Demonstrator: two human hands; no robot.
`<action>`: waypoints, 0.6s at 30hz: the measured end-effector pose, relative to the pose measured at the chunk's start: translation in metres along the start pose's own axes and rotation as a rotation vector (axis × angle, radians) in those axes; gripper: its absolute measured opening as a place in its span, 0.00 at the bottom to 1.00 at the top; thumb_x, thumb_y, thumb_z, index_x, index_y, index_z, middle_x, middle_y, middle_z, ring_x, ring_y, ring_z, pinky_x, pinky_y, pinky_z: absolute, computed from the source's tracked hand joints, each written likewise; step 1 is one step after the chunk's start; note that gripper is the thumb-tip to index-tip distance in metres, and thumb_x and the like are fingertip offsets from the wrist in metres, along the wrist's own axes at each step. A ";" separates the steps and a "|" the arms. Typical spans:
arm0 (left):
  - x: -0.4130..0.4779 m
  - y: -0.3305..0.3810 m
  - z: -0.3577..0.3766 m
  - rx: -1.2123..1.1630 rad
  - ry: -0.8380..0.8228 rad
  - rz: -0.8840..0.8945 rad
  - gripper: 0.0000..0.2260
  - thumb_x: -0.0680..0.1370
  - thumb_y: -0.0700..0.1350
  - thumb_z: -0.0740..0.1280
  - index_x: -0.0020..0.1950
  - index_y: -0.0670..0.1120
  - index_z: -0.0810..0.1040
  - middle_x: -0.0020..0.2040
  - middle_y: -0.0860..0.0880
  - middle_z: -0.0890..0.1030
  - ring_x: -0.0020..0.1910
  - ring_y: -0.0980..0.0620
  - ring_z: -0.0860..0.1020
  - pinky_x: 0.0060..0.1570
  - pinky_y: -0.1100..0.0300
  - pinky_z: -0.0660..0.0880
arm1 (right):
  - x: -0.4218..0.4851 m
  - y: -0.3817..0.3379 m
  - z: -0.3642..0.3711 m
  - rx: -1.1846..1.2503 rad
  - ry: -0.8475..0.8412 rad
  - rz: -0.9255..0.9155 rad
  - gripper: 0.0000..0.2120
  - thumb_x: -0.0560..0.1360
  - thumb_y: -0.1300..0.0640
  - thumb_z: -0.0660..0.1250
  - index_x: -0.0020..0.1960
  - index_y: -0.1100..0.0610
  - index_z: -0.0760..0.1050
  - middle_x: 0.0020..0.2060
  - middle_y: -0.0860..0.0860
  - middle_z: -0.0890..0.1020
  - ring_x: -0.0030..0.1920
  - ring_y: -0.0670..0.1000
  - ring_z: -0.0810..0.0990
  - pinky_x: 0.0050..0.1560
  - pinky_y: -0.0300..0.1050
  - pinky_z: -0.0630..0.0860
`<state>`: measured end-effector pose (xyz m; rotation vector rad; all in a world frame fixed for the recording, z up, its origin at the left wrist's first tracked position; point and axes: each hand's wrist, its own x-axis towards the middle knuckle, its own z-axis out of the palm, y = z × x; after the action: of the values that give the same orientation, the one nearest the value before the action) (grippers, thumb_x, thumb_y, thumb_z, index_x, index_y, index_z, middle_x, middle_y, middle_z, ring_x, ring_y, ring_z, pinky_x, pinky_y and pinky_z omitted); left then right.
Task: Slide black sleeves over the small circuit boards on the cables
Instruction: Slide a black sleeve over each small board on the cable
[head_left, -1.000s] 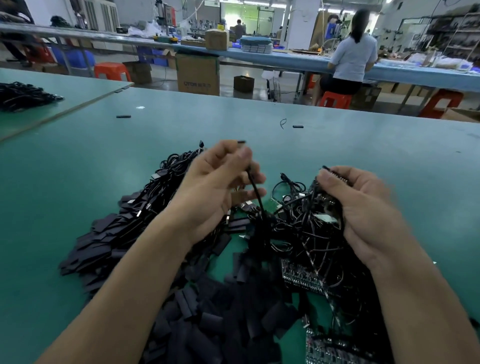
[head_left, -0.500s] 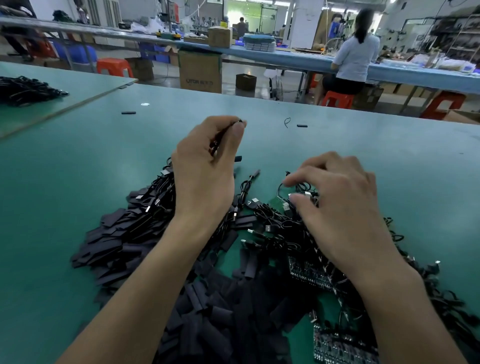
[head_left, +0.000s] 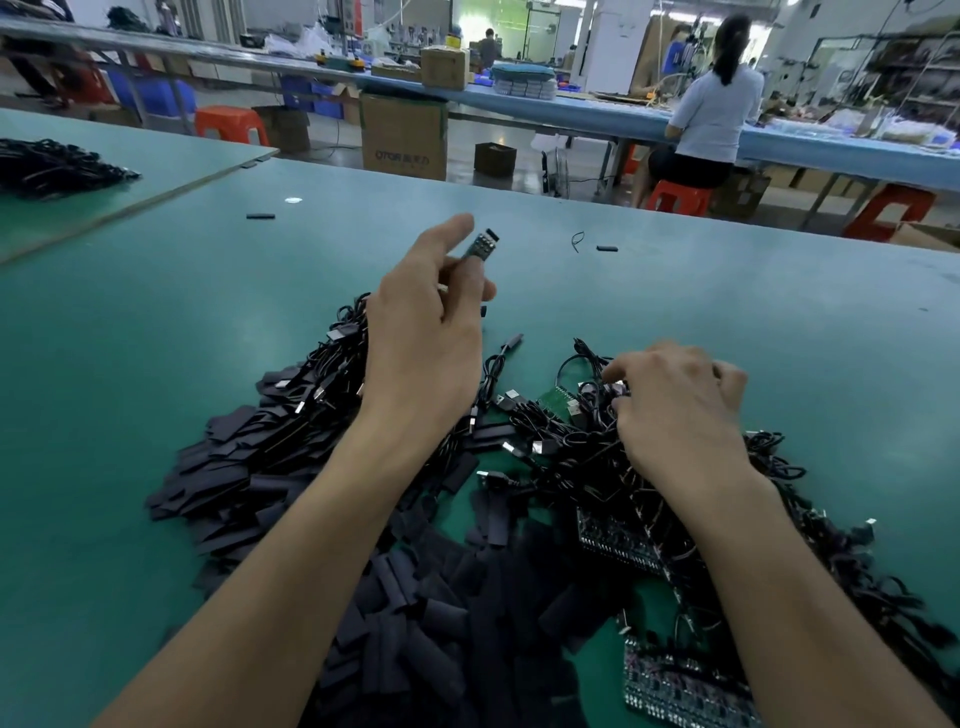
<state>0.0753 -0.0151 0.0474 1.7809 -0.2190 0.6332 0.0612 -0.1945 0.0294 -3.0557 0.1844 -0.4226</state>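
Lying at the upper left of the frame, a heap of black cable (head_left: 52, 166) is seen on a neighbouring table (head_left: 171, 156). On the main green table (head_left: 156, 338), a pile of flat black sleeves (head_left: 234, 483) is spread from the lower left towards the bottom centre, and a single loose sleeve (head_left: 260, 215) is left well apart, farther up the frame. A cardboard box (head_left: 404, 137) is set on the floor beyond the table, at upper centre.

At centre frame the left hand (head_left: 421, 338) is raised above the pile. A small circuit board (head_left: 480, 244) is pinched between its thumb and curled fingers, with the board's end pointed up and to the right.

Right of centre, a tangle of cables (head_left: 571, 447) with metal plugs is heaped on the table, touching the sleeves. The right hand (head_left: 680, 410) is laid on it, fingers curled and tips buried among the wires. Whether anything is gripped cannot be told. Below it, circuit board panels (head_left: 618, 540) are partly covered by the cables. Near the far edge, a second stray sleeve (head_left: 607, 248) is seen beside a wire loop (head_left: 576, 241).

At upper right, a person (head_left: 711, 114) is seated, back turned, on a red stool (head_left: 675, 197) at a long blue bench (head_left: 571, 111).
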 end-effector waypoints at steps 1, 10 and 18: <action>0.000 0.000 0.000 -0.012 -0.006 -0.001 0.15 0.84 0.43 0.63 0.70 0.50 0.73 0.43 0.56 0.82 0.34 0.65 0.76 0.36 0.72 0.72 | 0.002 -0.001 0.003 -0.008 0.003 -0.001 0.16 0.77 0.63 0.66 0.61 0.48 0.80 0.58 0.52 0.77 0.64 0.56 0.71 0.67 0.52 0.56; 0.000 0.000 0.000 -0.081 0.021 0.015 0.07 0.80 0.42 0.69 0.47 0.55 0.78 0.39 0.54 0.84 0.30 0.62 0.75 0.32 0.70 0.70 | -0.017 -0.031 -0.016 0.027 0.113 -0.300 0.13 0.73 0.65 0.71 0.54 0.51 0.83 0.54 0.49 0.80 0.58 0.53 0.75 0.67 0.44 0.59; 0.000 -0.001 -0.001 -0.050 -0.012 0.009 0.11 0.80 0.44 0.70 0.45 0.60 0.78 0.39 0.57 0.80 0.33 0.57 0.77 0.36 0.60 0.78 | -0.023 -0.018 -0.035 -0.131 -0.081 -0.047 0.07 0.79 0.47 0.66 0.47 0.50 0.74 0.37 0.50 0.73 0.55 0.55 0.79 0.76 0.62 0.46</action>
<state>0.0753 -0.0138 0.0462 1.7373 -0.2494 0.6190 0.0316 -0.1751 0.0579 -3.2041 0.1427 -0.2996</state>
